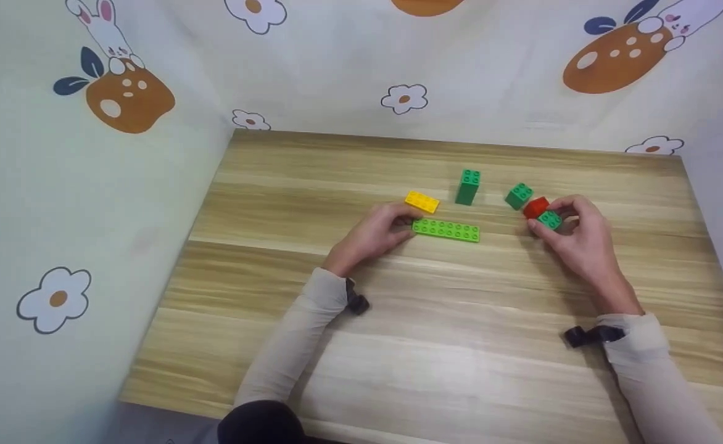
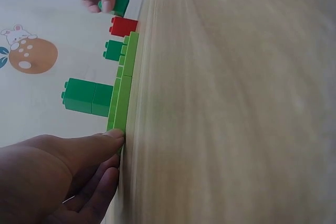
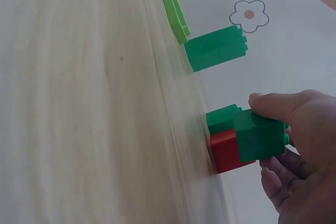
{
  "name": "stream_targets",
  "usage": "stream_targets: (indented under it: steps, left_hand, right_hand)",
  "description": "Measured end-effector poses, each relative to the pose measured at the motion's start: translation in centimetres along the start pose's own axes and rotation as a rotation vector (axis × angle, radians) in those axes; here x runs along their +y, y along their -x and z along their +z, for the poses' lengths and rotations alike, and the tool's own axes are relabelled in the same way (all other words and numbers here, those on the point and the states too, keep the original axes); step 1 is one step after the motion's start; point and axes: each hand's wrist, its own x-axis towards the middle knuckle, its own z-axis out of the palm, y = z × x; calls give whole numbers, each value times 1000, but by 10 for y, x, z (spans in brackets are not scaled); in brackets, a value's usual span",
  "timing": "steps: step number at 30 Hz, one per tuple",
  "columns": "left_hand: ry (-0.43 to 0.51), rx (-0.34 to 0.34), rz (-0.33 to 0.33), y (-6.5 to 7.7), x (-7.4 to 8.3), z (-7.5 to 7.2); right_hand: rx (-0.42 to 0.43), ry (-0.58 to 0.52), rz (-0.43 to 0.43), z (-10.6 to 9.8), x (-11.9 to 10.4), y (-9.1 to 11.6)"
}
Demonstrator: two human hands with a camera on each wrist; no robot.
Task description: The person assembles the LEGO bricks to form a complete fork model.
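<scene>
My left hand (image 1: 374,237) pinches the near-left end of a long, low lime-green toy brick strip (image 1: 446,230) on the table, thumb and fingers at its end. In the left wrist view a seam crosses the lime strip (image 2: 123,87). My right hand (image 1: 583,237) holds a small green brick (image 3: 260,135) between thumb and fingers. That brick overlaps a red brick (image 3: 227,150) in the right wrist view, and a second small green brick (image 1: 519,196) stands beside the red one. Just beyond the left fingers lies a flat yellow brick (image 1: 422,201).
Behind the lime strip stands a tall green block (image 1: 468,187), made of two stacked bricks. The wood-grain table (image 1: 435,364) meets a patterned cloth wall (image 1: 324,74) at its back edge. Black wrist cameras sit on both sleeves.
</scene>
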Motion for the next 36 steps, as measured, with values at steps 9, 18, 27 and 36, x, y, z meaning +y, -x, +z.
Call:
stream_targets:
  steps: [9, 18, 27, 36]
  left_hand:
    - [20, -2, -19, 1, 1, 0]
    - [13, -7, -31, 1, 1, 0]
    - [14, 9, -9, 1, -1, 0]
    - [20, 8, -18, 2, 0, 0]
  right_hand:
    - [-19, -66, -78, 7, -14, 1]
    - [-57, -118, -172, 17, -20, 2]
    - [-138, -156, -163, 26, -25, 2]
    - [-228, -192, -92, 36, -32, 0]
